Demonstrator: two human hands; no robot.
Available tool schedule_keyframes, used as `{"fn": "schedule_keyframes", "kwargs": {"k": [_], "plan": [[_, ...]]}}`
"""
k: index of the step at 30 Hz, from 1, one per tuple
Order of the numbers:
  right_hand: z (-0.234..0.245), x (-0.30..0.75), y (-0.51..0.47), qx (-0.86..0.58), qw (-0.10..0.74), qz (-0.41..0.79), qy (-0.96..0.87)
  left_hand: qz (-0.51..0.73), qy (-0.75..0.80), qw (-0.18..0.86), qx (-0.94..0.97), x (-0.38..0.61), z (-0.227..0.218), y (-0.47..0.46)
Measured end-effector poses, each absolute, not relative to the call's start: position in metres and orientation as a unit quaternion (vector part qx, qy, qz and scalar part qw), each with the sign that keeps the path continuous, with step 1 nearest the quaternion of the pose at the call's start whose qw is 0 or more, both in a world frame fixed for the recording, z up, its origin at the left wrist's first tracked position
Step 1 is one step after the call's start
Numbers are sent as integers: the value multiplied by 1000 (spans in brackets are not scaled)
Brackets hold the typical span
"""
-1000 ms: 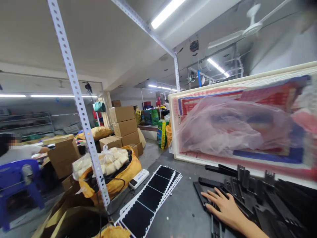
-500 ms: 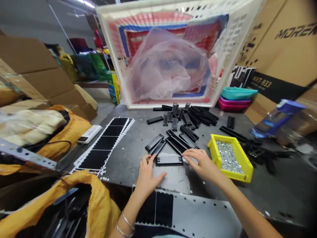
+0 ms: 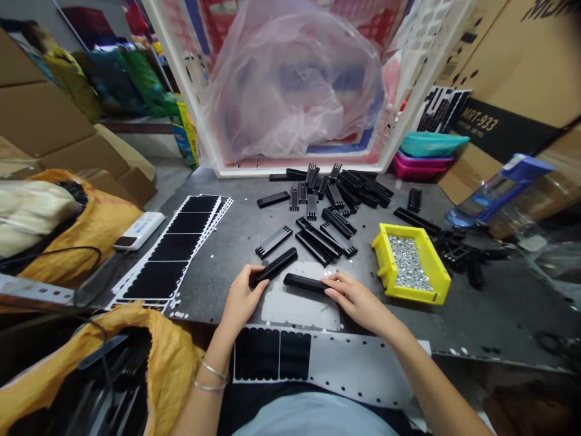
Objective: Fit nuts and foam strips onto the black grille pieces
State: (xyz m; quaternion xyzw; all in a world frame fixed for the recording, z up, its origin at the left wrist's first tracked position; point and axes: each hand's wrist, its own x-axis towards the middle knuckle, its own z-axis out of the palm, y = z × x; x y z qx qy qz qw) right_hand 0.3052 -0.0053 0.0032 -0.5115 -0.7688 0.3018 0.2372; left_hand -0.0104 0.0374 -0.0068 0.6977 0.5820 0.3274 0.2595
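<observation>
1. The left hand [image 3: 240, 298] pinches the near end of the left bar [image 3: 280, 262] between thumb and forefinger; the rest juts past the fingertips, slanting away and rightward.
2. The right hand [image 3: 356, 301] has thumb and fingers closed about the right end of the right bar [image 3: 303, 283], which extends leftward from the fingertips.
3. The two bars are near each other but apart, by the pale patch [image 3: 299, 309]; whether either touches the bench [image 3: 222, 263], I cannot tell.
4. Right of the right hand stands the yellow tray [image 3: 417, 295].
</observation>
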Motion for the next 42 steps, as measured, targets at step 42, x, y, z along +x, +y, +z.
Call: {"fn": "schedule_keyframes", "kwargs": {"k": [42], "plan": [[30, 300, 22, -493, 253, 294, -779, 252, 505, 284, 775, -4, 8, 110]]}}
